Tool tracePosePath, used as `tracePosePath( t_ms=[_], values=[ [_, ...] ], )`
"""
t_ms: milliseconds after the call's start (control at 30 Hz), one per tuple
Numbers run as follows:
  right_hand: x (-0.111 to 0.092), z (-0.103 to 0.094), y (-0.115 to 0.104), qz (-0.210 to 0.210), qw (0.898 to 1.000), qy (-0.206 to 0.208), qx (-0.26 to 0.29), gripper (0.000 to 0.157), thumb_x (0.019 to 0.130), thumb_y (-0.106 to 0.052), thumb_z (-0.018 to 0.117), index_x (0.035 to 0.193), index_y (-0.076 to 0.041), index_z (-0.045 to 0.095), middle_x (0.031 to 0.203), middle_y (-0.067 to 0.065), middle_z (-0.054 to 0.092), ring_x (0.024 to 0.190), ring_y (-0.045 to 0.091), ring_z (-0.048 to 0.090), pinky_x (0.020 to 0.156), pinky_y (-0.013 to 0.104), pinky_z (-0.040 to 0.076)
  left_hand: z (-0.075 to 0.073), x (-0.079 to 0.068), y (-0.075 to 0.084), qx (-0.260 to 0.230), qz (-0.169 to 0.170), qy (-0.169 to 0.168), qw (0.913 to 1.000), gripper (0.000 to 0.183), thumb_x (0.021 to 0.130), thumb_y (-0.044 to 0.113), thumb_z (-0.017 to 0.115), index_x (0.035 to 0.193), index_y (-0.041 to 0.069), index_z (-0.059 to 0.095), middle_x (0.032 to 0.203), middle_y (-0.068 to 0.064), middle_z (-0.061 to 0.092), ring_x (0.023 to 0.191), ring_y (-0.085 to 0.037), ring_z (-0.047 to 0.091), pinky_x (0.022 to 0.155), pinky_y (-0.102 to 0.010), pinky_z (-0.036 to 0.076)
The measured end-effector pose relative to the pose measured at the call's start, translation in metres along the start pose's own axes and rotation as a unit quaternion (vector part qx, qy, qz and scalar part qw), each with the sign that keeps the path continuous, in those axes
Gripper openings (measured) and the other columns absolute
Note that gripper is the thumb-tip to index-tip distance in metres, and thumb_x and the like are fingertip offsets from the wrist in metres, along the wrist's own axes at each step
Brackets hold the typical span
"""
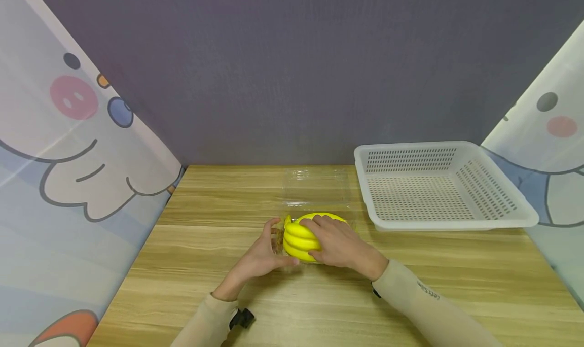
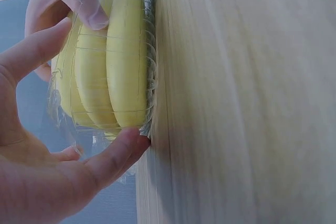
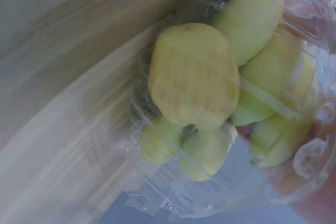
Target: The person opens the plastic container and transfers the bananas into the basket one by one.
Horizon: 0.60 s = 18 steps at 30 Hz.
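A bunch of yellow bananas (image 1: pixel 298 238) lies in a clear plastic clamshell box (image 1: pixel 287 210), whose lid (image 1: pixel 317 187) lies folded back behind it. My right hand (image 1: pixel 335 240) grips the bunch from above, fingers over the top and thumb on the near side. With spread fingers, my left hand (image 1: pixel 262 255) touches the left end and near side of the box; its fingertips (image 2: pixel 126 142) reach the low corner in the left wrist view. Through the plastic, the right wrist view shows a rounded yellow-green fruit (image 3: pixel 194 77) beside the banana ends (image 3: pixel 252 22).
A white perforated basket (image 1: pixel 369 184) stands at the back right of the wooden table (image 1: pixel 196 245). Behind the table rises a grey wall (image 1: pixel 274 73). Cartoon-printed panels (image 1: pixel 50 184) flank both sides.
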State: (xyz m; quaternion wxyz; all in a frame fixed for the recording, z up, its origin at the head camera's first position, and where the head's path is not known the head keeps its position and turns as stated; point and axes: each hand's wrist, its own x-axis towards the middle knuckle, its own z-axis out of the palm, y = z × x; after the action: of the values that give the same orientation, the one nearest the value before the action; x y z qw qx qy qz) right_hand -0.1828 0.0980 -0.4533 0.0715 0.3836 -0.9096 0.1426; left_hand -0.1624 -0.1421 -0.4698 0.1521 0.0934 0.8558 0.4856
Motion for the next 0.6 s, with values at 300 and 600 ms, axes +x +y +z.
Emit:
tracePosePath(
  t_ms=[300,600],
  values=[
    [-0.0011,0.0014,0.0006,-0.021,0.998,0.029,-0.050,0.064,0.080,-0.031,0.085,0.135,-0.014,0.056,0.108,0.004,0.062,0.085,0.020,0.058,0.069,0.037,0.054,-0.0004,-0.0004,-0.0003,0.001,-0.004,0.001,1.0000,0.115,0.075,0.035,0.091,0.159,0.012,0.015,0.149,-0.025,0.039,0.128,-0.042,0.050,0.096,-0.057,0.048],
    [-0.0014,0.0008,0.0009,-0.026,0.998,0.038,-0.052,0.064,0.080,-0.030,0.084,0.136,-0.014,0.057,0.108,0.004,0.062,0.086,0.020,0.058,0.069,0.036,0.053,-0.0006,-0.0010,0.0013,-0.002,-0.004,-0.001,1.0000,0.114,0.076,0.034,0.091,0.159,0.012,0.015,0.148,-0.024,0.040,0.128,-0.041,0.050,0.096,-0.055,0.048]
  ],
)
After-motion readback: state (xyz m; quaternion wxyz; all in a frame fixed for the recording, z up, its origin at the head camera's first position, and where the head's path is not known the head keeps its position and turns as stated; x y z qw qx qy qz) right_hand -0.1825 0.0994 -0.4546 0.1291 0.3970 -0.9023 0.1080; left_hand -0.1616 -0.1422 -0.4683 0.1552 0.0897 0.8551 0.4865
